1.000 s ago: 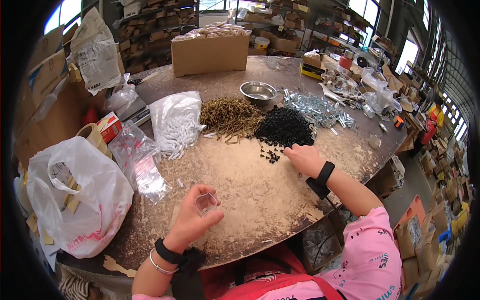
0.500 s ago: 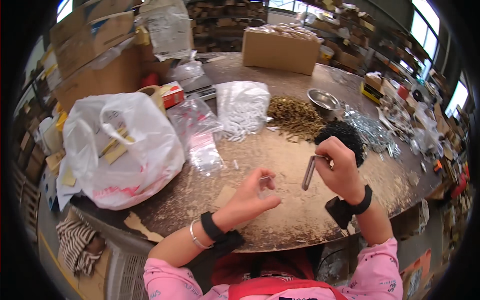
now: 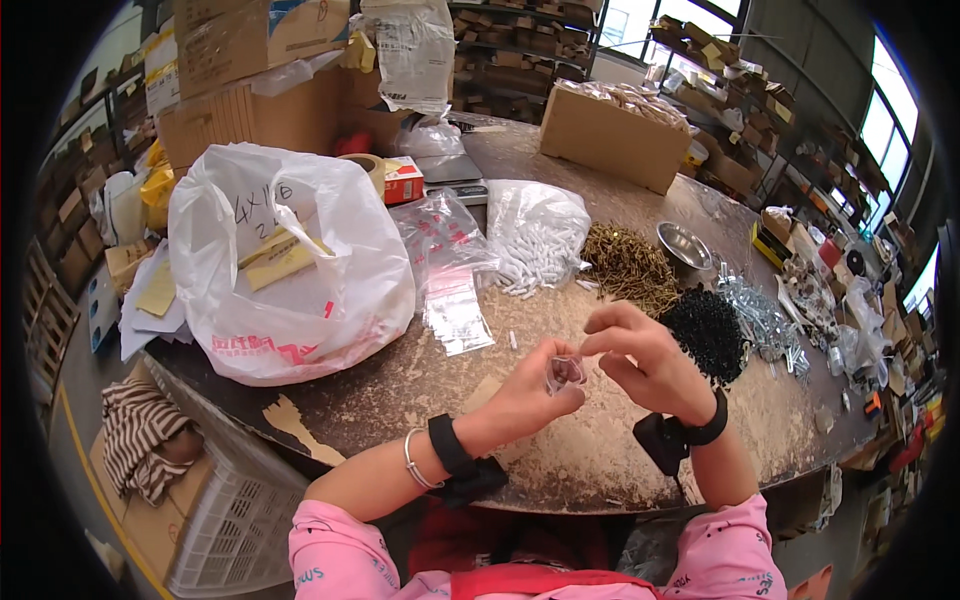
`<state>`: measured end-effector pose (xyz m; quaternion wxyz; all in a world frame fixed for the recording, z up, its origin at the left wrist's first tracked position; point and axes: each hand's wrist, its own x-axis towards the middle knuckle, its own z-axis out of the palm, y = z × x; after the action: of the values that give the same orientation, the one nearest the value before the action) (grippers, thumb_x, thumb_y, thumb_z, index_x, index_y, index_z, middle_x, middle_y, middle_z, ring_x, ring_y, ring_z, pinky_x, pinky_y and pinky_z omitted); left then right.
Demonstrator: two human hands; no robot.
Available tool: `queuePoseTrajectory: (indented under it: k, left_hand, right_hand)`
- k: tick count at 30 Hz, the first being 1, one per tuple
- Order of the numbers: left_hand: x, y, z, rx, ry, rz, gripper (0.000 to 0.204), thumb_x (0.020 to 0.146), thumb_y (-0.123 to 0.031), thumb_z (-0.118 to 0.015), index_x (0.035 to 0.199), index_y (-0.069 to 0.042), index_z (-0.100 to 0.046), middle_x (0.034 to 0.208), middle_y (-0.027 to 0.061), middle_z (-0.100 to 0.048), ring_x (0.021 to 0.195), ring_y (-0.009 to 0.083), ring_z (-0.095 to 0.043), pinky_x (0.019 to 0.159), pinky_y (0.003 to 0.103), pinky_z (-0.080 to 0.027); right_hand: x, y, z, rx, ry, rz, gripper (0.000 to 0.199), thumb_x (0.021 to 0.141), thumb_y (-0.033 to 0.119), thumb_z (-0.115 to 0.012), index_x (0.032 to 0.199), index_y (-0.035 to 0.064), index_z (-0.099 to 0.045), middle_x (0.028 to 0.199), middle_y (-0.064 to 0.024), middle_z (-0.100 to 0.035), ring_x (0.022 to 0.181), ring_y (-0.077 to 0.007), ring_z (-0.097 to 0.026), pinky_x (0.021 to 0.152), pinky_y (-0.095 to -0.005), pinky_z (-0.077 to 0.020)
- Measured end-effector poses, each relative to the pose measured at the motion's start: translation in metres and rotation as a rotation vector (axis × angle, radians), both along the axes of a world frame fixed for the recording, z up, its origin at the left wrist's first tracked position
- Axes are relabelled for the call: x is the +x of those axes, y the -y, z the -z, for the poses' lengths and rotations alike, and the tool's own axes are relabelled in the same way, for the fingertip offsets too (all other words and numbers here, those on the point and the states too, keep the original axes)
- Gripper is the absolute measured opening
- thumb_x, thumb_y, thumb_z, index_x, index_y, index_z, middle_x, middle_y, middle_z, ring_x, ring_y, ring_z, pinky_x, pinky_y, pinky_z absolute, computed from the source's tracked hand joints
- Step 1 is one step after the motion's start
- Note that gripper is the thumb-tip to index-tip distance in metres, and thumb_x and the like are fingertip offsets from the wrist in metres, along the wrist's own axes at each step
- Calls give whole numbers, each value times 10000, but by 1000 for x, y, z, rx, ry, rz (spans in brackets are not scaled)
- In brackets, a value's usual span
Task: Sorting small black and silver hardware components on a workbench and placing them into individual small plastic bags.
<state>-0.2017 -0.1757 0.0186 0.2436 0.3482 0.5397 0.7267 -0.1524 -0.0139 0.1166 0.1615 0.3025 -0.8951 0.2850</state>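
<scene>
My left hand (image 3: 535, 395) is closed around a small clear plastic bag (image 3: 565, 374), its mouth held apart between thumb and fingers. Right beside the bag's mouth is my right hand (image 3: 645, 358), fingers curved and apart, with nothing visible in them. Beyond the hands lie a pile of black screws (image 3: 705, 335), a heap of brass-coloured screws (image 3: 630, 265) and a pile of silvery metal pieces (image 3: 765, 315). White plastic plugs (image 3: 530, 262) spill from a clear bag. Flat clear zip bags (image 3: 457, 318) lie left of them, near one loose white plug (image 3: 513, 340).
A large white plastic bag (image 3: 350, 320) stands on the table's left. Behind it are a tape roll (image 3: 368, 170) and a red-and-white box (image 3: 403, 183). A steel bowl (image 3: 685, 247) and a cardboard box (image 3: 610, 140) stand farther back. Mixed parts crowd the right edge.
My right hand has moved left to the small bag; the grey metal rod it held is no longer visible. The left hand has shifted slightly right. The view has shifted.
</scene>
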Motion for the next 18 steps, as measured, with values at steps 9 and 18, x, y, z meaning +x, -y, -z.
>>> queuePoseTrajectory:
  k: [9, 18]
  left_hand:
    - [-4, 7, -13, 58, 144, 234, 423, 849, -148, -561, 1229, -16, -431, 1016, 23, -535, 882, 86, -508, 739, 236, -431]
    - [-14, 1, 17, -74, 35, 42, 376, 955, -293, -453, 1185, -8, -536, 1035, 46, -569, 894, 114, -581, 786, 248, -484]
  right_hand:
    - [-9, -9, 9, -11, 210, -13, 105, 750, 0, -623, 818, 4, -543, 853, -135, -546, 684, -248, -571, 609, -328, -450]
    - [-8, -19, 28, -255, 287, 122, 133, 768, 1, -625, 870, 17, -541, 701, -22, -525, 634, -92, -493, 568, -241, -407]
